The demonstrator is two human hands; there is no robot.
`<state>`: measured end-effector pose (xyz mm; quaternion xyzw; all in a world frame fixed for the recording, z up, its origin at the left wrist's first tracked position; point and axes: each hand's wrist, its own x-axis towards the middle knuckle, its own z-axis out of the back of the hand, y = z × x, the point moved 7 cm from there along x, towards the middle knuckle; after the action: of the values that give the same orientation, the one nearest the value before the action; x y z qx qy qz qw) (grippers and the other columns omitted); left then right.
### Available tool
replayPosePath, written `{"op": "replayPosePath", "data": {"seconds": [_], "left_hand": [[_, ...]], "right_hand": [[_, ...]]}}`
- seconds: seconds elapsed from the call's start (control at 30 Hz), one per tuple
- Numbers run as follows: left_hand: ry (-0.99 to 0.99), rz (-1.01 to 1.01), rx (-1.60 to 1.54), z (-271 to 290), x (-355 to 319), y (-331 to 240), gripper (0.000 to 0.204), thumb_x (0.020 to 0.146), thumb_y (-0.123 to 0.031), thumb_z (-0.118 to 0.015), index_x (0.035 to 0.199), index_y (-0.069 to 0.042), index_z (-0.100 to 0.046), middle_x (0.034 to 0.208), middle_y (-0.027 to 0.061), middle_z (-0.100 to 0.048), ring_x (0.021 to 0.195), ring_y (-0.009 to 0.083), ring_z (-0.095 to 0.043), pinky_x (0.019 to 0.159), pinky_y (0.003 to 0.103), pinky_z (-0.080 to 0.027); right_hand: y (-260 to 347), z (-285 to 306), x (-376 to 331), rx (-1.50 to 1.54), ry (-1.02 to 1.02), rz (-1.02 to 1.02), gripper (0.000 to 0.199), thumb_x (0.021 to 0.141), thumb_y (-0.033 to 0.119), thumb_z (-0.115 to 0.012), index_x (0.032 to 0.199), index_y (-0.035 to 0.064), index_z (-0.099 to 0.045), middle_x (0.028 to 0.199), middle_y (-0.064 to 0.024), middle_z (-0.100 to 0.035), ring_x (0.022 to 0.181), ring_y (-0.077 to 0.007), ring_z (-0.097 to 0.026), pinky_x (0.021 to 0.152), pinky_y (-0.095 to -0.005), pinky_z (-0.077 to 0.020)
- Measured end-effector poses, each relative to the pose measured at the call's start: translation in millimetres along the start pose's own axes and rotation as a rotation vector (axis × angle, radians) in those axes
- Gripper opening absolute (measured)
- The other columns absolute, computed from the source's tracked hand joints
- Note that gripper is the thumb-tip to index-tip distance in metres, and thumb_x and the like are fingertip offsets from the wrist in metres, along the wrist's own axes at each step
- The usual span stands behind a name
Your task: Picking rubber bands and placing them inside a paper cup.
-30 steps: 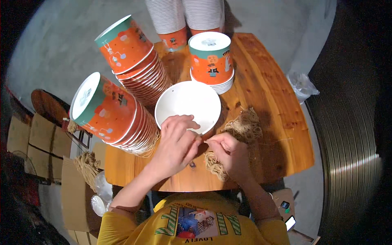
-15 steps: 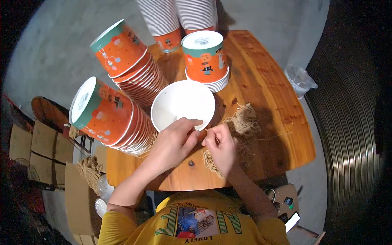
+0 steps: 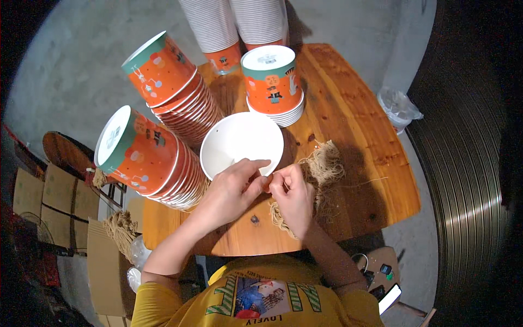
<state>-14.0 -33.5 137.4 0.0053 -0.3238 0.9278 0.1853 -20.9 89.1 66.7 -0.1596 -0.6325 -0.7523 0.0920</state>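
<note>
At table's near edge | left hand (image 3: 231,191) and right hand (image 3: 291,193) meet fingertip to fingertip, both pinching a thin tan twine strand (image 3: 268,184) | white paper bowl (image 3: 242,146) just beyond left fingers | loose tan twine heap (image 3: 321,169) lies right of right hand, nearer it

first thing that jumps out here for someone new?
The leaning stacks of orange paper buckets with teal rims crowding the left of the round wooden table. In front of them sits one open white paper bucket, where the left hand and right hand meet, beside a tan bundle of twine strands.
</note>
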Motion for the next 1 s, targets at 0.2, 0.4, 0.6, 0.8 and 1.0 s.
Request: {"op": "replayPosePath", "data": {"seconds": [0.2,0.4,0.6,0.8,1.0], "left_hand": [[-0.02,-0.027,-0.103,-3,5,10,0.027,0.09,-0.013,-0.052,0.113,-0.001,-0.057,0.091,0.0179,-0.062,0.084,0.0305,-0.062,0.074,0.037,-0.048],[0.202,0.024,-0.261,-6,26,29,0.025,0.093,-0.017,-0.051,0.11,0.001,-0.058,0.088,0.0154,-0.064,0.079,0.0223,-0.061,0.074,0.031,-0.046],[0.332,0.025,-0.31,-16,37,30,0.018,0.092,-0.017,-0.053,0.096,0.0,-0.057,0.076,0.0081,-0.059,0.072,0.0157,-0.055,0.069,0.029,-0.045],[0.251,-0.049,-0.149,-15,42,31,0.018,0.089,-0.019,-0.052,0.092,-0.001,-0.055,0.077,0.0119,-0.061,0.072,0.0218,-0.058,0.069,0.033,-0.046],[0.12,0.116,-0.544,-2,47,48,0.014,0.089,-0.017,-0.05,0.091,-0.003,-0.05,0.087,0.0091,-0.063,0.076,0.0144,-0.058,0.065,0.03,-0.048]], "right_hand": [[-3,-2,2,0.015,-0.005,-0.017,0.013,0.083,0.006,-0.059,0.086,0.0027,-0.047,0.065,-0.0128,-0.06,0.057,-0.0264,-0.063,0.05,-0.0373,-0.0476],[3,-3,4,-0.05,0.007,0.005,0.013,0.084,0.009,-0.058,0.087,0.0036,-0.046,0.065,-0.0144,-0.061,0.056,-0.03,-0.063,0.049,-0.0404,-0.0467],[8,-3,0,-0.322,0.019,0.014,0.01,0.088,0.01,-0.054,0.087,0.0032,-0.046,0.061,-0.0113,-0.062,0.056,-0.0271,-0.063,0.05,-0.0368,-0.046],[14,-1,7,-0.474,0.036,0.054,0.008,0.089,0.009,-0.053,0.088,0.0033,-0.048,0.058,-0.0086,-0.06,0.053,-0.0218,-0.062,0.05,-0.0331,-0.0457],[9,16,23,0.091,0.136,0.01,0.008,0.09,0.008,-0.053,0.095,0.0055,-0.047,0.058,-0.0032,-0.052,0.05,-0.0116,-0.054,0.046,-0.0283,-0.0443]]}}
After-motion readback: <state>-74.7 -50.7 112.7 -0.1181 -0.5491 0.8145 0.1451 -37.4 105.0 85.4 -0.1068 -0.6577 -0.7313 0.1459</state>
